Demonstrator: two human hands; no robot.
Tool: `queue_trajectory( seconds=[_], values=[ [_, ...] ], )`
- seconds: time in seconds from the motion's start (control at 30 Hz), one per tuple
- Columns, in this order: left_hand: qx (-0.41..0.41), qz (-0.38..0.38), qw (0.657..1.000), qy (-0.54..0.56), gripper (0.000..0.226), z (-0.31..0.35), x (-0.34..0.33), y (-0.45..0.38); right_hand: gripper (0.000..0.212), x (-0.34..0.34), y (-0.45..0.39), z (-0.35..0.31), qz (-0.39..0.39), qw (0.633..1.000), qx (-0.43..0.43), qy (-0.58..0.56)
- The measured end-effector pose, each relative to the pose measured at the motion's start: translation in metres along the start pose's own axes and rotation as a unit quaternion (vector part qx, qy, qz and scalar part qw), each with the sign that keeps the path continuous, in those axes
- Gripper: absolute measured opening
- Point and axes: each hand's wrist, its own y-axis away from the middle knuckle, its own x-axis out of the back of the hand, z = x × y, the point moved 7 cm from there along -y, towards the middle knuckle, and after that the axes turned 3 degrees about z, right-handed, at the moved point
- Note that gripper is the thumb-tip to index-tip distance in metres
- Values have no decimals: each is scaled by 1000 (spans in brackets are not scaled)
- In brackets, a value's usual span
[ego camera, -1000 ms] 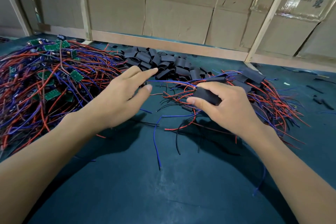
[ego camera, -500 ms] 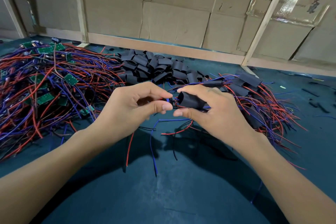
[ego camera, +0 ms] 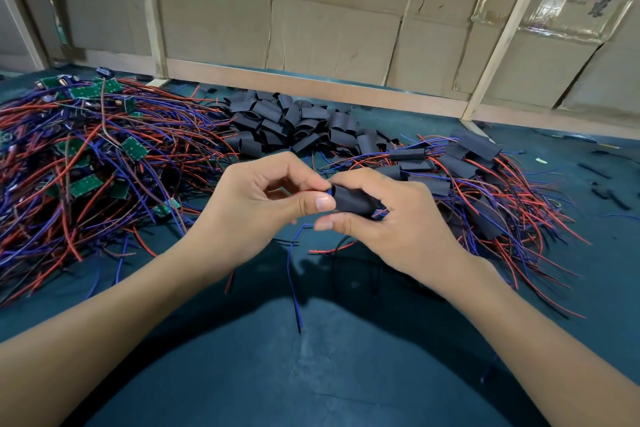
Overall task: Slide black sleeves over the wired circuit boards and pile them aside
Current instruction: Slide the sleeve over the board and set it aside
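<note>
My right hand (ego camera: 391, 218) grips a black sleeve (ego camera: 353, 199); my left hand (ego camera: 256, 208) pinches the wires (ego camera: 294, 274) at its mouth (board hidden).

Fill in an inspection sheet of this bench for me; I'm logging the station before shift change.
Surface: dark teal mat, bare in front.
Job's things: unsleeved boards heaped at left; empty sleeves piled at the back; sleeved boards piled at right.
Clutter: black scraps at far right.
Grippers: right hand holds a black sleeve; left hand pinches something at its mouth.
Cables: red, blue and black leads hang below the hands.
Surroundings: cardboard wall with wooden battens.
</note>
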Motion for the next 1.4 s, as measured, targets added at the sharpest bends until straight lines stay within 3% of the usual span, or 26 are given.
queue_trajectory(
  seconds=[0.17, 0.27, 0.37, 0.47, 0.53, 0.6, 0.63, 0.67, 0.73, 0.8, 0.87, 0.9, 0.97, 1.03, 1.1, 1.17, 1.23, 1.3, 1.4],
  values=[
    [-13, -20, 1000, -4, 12, 2, -3, 1, 34, -2, 1, 7, 8, 999, -42, -20],
    [49, -21, 997, 50, 20, -6, -5, 0, 34, 0, 0, 6, 5, 1000, -29, 1],
    [97, -37, 991, 87, 13, -15, -6, -1, 43, 0, 2, 3, -6, 999, -17, 33],
    [120, -49, 985, 115, 10, -18, -8, 2, 36, 2, 2, -3, -11, 996, 26, 79],
    [97, -42, 991, 83, 8, -13, -6, -1, 32, 10, -1, -10, 13, 987, 69, 145],
    [16, -4, 998, -60, 12, -2, 11, -7, 32, 31, -5, -15, 91, 970, 101, 201],
    [-50, 15, 984, -173, 12, 7, 22, -11, 32, 45, -7, -16, 138, 959, 108, 222],
    [-125, 19, 946, -297, 13, 17, 31, -14, 32, 58, -8, -13, 181, 947, 110, 241],
    [-186, -1, 841, -509, 25, 19, 46, -26, 31, 85, -8, 1, 237, 924, 86, 287],
    [-71, -32, 741, -667, 48, 2, 71, -48, 33, 104, -10, 27, 231, 912, 22, 339],
    [66, -97, 664, -738, 41, -12, 92, -65, 38, 111, -10, 61, 168, 906, -84, 379],
    [108, -131, 663, -729, 28, -14, 96, -71, 41, 111, -7, 77, 129, 898, -147, 394],
    [150, -169, 694, -683, 17, -13, 97, -85, 46, 105, 0, 97, 60, 878, -239, 411],
    [164, -187, 704, -665, 11, -6, 93, -97, 57, 99, 4, 102, 26, 865, -267, 423],
    [190, -204, 689, -669, 32, -11, 91, -106, 68, 96, 2, 98, 29, 862, -263, 433],
    [216, -228, 662, -681, 45, -23, 88, -106, 72, 97, -1, 87, 63, 871, -238, 425],
    [240, -244, 648, -680, 43, -38, 85, -101, 63, 96, -4, 70, 110, 890, -189, 401],
    [232, -232, 658, -677, 27, -44, 84, -100, 50, 93, -7, 51, 159, 903, -120, 380],
    [212, -210, 706, -643, 14, -38, 88, -104, 30, 82, -8, 18, 213, 904, 8, 369]
  ],
)
